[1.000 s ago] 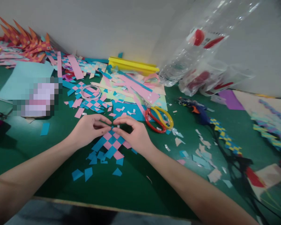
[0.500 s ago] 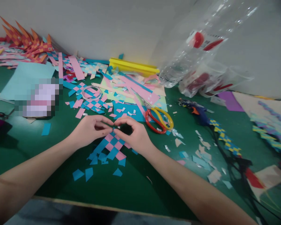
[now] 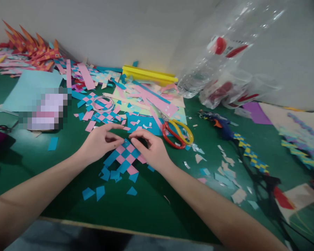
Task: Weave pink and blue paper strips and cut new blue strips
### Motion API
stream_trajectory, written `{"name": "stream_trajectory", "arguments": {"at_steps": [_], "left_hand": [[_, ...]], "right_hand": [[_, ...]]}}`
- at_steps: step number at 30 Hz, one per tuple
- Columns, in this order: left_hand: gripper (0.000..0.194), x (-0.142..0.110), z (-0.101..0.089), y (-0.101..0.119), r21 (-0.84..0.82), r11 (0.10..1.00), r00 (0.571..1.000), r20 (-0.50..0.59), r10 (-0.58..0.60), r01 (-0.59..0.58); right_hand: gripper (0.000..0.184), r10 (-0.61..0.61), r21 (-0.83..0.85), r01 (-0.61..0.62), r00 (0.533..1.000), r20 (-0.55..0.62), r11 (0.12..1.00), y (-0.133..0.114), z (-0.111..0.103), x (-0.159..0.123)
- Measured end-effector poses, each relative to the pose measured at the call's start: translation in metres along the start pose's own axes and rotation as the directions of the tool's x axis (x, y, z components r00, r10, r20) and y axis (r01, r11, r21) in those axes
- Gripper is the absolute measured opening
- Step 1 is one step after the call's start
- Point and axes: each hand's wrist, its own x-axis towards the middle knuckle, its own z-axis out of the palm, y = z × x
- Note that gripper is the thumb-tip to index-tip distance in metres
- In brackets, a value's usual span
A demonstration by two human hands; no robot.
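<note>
A woven paper fish, checked in blue and pink, lies low over the table between my hands, its pointed tip facing away from me. A small round eye shows near that tip. My left hand is closed at the tip's left edge, thumb against the paper and forefinger raised a little apart. On the opposite edge my right hand is closed with thumb and forefinger close together; its other fingers are partly hidden. Cut blue paper scraps lie in front of the fish.
Scissors with red and yellow handles lie beyond my right hand. A tape roll rests on woven pieces. Farther back are a yellow strip, a plastic bottle and plastic cups. A phone lies left.
My fingertips have drawn apart from the fish's tip, so its eye now shows. The fish sits slightly turned, and the scissors have stayed in place.
</note>
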Motion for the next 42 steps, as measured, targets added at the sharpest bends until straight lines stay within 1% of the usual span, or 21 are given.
{"name": "stream_trajectory", "arguments": {"at_steps": [5,10,14,16,19,22,25,30,34,36,39,42], "left_hand": [[0.048,-0.0016,-0.0008,0.0029,-0.001,1.0,0.998,-0.066,0.006,-0.006],[0.045,-0.002,-0.0016,0.0042,0.068,0.998,0.991,-0.131,0.021,-0.012],[0.05,-0.0003,-0.0011,0.0024,-0.029,0.999,0.997,-0.075,0.02,-0.022],[0.052,0.0007,-0.0007,0.0012,-0.05,0.999,0.998,-0.059,0.017,-0.02],[0.05,0.0019,-0.001,-0.0005,-0.041,0.999,0.998,-0.067,0.021,-0.023],[0.048,0.0024,-0.0028,-0.001,-0.005,0.999,0.996,-0.086,0.037,-0.037],[0.046,0.0024,-0.0049,-0.0004,0.017,0.999,0.994,-0.104,0.045,-0.044],[0.045,0.003,-0.0054,0.0001,-0.01,0.999,0.995,-0.089,0.034,-0.035],[0.043,0.0034,-0.0049,0.0004,-0.005,1.0,0.995,-0.09,0.03,-0.031],[0.041,0.0031,-0.0052,0.0008,0.001,0.999,0.994,-0.101,0.038,-0.038],[0.041,0.002,-0.0059,0.0015,0.003,0.999,0.992,-0.118,0.053,-0.053],[0.04,0.0012,-0.0063,0.0023,0.007,0.998,0.989,-0.133,0.065,-0.065]], "right_hand": [[0.014,0.081,0.019,-0.081,0.996,0.033,0.996,0.0002,0.0018,-0.0008],[0.02,0.12,0.03,-0.122,0.991,0.059,0.992,-0.0018,0.0039,-0.0002],[0.019,0.114,0.017,-0.116,0.991,0.065,0.993,-0.0008,0.0042,-0.0004],[0.018,0.113,0.009,-0.114,0.991,0.07,0.993,-0.0009,0.0037,-0.0004],[0.015,0.109,0.007,-0.11,0.992,0.057,0.994,-0.0016,0.0022,0.0001],[0.018,0.136,0.031,-0.137,0.99,0.038,0.99,-0.0022,0.0006,0.001],[0.017,0.147,0.024,-0.149,0.988,0.046,0.989,-0.0018,0.0003,0.0015],[0.015,0.086,-0.009,-0.086,0.995,0.056,0.996,0.0001,0.0012,0.0006],[0.014,0.073,-0.011,-0.073,0.996,0.058,0.997,-0.0009,0.0013,-0.001],[0.014,0.058,-0.03,-0.056,0.998,0.038,0.998,-0.0023,0.0016,-0.0019],[0.01,-0.019,-0.148,0.013,0.999,-0.037,0.989,-0.0047,0.0023,-0.0031],[0.007,-0.114,-0.293,0.084,0.99,-0.086,0.952,-0.007,0.0024,-0.0044]]}}
